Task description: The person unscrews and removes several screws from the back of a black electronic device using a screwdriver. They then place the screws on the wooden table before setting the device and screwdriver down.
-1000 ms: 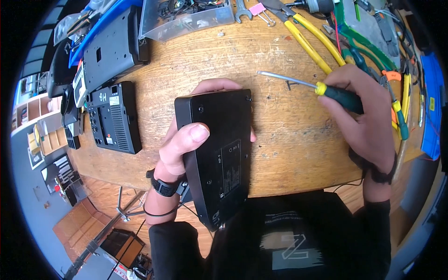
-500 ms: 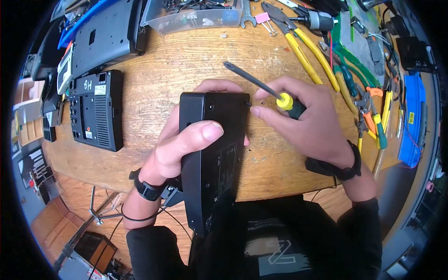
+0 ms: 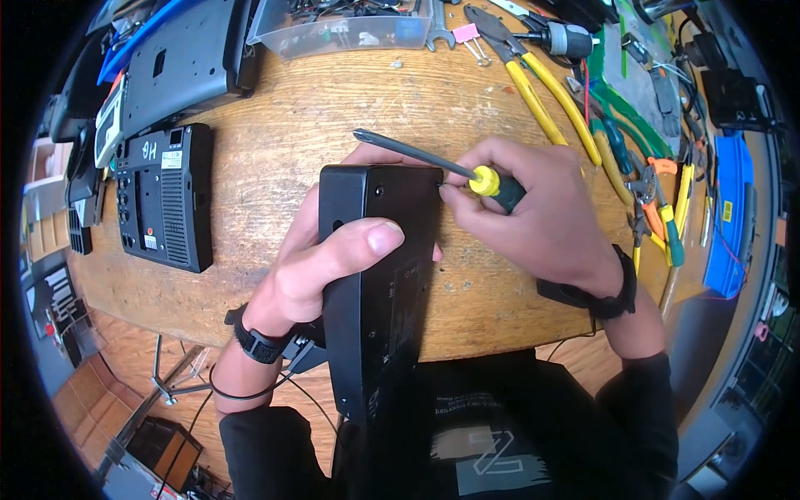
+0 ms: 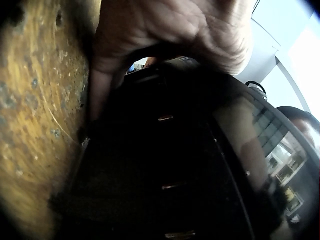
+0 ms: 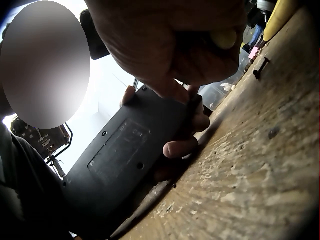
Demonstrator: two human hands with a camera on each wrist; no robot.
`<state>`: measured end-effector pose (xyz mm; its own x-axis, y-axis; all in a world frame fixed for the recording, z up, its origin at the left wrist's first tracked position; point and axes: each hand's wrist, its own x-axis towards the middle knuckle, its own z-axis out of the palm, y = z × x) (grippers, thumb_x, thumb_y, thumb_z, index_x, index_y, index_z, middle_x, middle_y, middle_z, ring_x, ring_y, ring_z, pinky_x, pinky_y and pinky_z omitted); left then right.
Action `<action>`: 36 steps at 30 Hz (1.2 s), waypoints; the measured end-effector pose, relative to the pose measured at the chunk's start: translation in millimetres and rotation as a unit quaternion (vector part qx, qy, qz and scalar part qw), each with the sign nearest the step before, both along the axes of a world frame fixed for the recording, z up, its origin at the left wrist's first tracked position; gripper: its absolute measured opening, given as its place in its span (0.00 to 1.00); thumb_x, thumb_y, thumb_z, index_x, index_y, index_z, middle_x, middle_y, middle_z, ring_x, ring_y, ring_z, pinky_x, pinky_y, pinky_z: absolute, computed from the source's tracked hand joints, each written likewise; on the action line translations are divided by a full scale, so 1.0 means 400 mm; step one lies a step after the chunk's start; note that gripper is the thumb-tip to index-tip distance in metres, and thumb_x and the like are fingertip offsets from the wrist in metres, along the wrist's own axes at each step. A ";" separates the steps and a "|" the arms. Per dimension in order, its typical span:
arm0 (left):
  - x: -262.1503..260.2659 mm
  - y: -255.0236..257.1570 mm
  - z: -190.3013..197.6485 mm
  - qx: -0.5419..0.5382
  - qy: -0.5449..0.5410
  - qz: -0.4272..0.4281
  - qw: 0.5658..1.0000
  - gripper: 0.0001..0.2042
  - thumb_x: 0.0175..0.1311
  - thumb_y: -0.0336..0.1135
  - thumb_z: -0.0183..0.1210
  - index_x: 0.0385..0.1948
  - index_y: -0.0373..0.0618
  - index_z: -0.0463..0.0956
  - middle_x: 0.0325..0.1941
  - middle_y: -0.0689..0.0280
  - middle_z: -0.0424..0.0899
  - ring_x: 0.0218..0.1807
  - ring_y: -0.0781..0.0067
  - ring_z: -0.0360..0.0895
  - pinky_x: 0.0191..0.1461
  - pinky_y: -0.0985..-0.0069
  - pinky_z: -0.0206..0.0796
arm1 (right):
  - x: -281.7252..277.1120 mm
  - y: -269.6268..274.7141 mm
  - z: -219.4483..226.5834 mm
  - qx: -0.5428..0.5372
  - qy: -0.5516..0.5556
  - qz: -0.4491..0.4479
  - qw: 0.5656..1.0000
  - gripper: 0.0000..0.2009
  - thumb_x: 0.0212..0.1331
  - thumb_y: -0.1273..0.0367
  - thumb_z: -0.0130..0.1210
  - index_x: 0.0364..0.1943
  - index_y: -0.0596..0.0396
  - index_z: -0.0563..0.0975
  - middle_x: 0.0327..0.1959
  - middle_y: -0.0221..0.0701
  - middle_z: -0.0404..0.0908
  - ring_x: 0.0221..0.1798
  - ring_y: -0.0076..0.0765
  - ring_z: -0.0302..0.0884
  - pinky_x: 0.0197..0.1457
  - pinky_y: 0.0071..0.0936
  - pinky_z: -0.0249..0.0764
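Observation:
My left hand (image 3: 321, 262) grips a black box-shaped device (image 3: 346, 250) by its long side, thumb across the face with the screw holes. A label panel (image 5: 117, 150) shows on that face in the right wrist view. In the left wrist view the fingers reach over the device (image 4: 140, 155), close beside the tabletop. My right hand (image 3: 537, 212) holds a screwdriver (image 3: 417, 153) with a green and yellow handle, its shaft pointing left above the device's upper end. The thumb and forefinger tips of that hand meet at the device's upper right corner, where a small dark screw is mostly hidden.
A second black device (image 3: 162, 200) marked HQ lies at the left. Behind it lean a large black panel (image 3: 179, 67) and a clear bin (image 3: 350, 37) of parts. Yellow-handled cutters (image 3: 537, 92) and several other tools lie right. A dark screw (image 5: 260, 68) lies on the wooden table (image 3: 275, 125).
My right hand has come left from the table's right side to the device's corner, and the screwdriver has swung with it, tip now further left. The left hand keeps its hold.

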<state>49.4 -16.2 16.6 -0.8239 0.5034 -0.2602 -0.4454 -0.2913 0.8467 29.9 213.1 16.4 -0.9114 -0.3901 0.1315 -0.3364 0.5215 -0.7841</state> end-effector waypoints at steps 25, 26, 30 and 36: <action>0.007 -0.001 -0.008 -0.004 -0.011 0.018 1.000 0.38 0.54 0.51 0.65 0.64 0.33 0.67 0.42 0.53 0.85 0.45 0.63 0.85 0.51 0.68 0.76 | 0.010 0.011 0.032 0.025 -0.037 -0.036 0.998 0.04 0.54 0.75 0.65 0.33 0.57 0.81 0.20 0.21 0.76 0.24 0.12 0.69 0.29 0.18 0.63; 0.007 -0.001 -0.009 0.000 -0.012 0.019 1.000 0.38 0.54 0.51 0.65 0.64 0.33 0.68 0.42 0.53 0.85 0.45 0.62 0.85 0.51 0.68 0.76 | 0.009 0.026 0.040 0.037 -0.043 -0.056 0.997 0.04 0.54 0.75 0.65 0.32 0.57 0.81 0.20 0.20 0.75 0.23 0.11 0.68 0.28 0.17 0.62; 0.002 0.001 -0.010 0.004 -0.009 0.013 1.000 0.38 0.55 0.52 0.65 0.64 0.34 0.68 0.41 0.52 0.85 0.45 0.62 0.85 0.51 0.68 0.76 | 0.003 0.098 0.046 0.089 -0.046 -0.113 0.988 0.06 0.56 0.71 0.65 0.31 0.61 0.82 0.18 0.29 0.76 0.19 0.20 0.69 0.27 0.23 0.66; 0.009 0.022 -0.005 -0.069 -0.001 0.039 0.997 0.46 0.48 0.63 0.64 0.63 0.32 0.68 0.42 0.48 0.82 0.38 0.53 0.86 0.44 0.59 0.81 | 0.008 0.128 0.034 0.128 -0.040 -0.123 0.983 0.10 0.58 0.69 0.65 0.32 0.66 0.82 0.19 0.41 0.79 0.18 0.39 0.76 0.27 0.32 0.69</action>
<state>53.1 -7.6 14.5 -0.8592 0.3964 -0.3236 -0.4268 -0.2064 0.8805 33.0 264.3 29.8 -0.9858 -0.1669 -0.0184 -0.1172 0.7627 -0.6360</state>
